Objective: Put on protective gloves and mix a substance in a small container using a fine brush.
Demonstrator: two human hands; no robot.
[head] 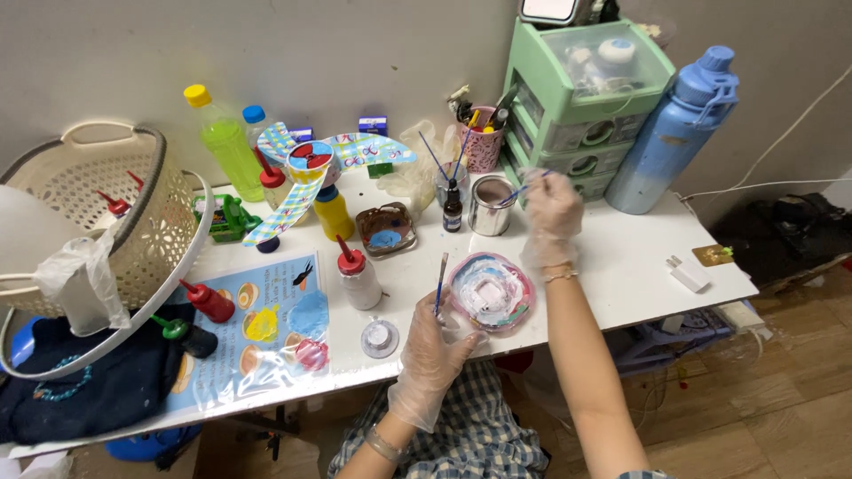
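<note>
Pink palette [491, 291] lies between left hand [432, 349] pinching a brush [439, 284] and right hand [551, 215] pinching another.

- My palette [491, 291] is swirled pink, white and pale blue.
- Left of the palette, a white squeeze bottle [359, 277] wears a red cap.
- Behind the palette, a metal tin [490, 206] is silver.
- Far behind the palette, the drawer unit [581, 98] is mint green.
- Right of the palette, the counter [621, 257] is white.
- Beside the drawers, the flask [674, 129] is light blue.

The gloved left hand [432, 350] holds a paintbrush [440, 284] beside the round paint palette [491, 291]. The gloved right hand [551, 213] dips a thin brush [517, 192] toward the metal can [490, 206] farther back on the bench [621, 257].
</note>
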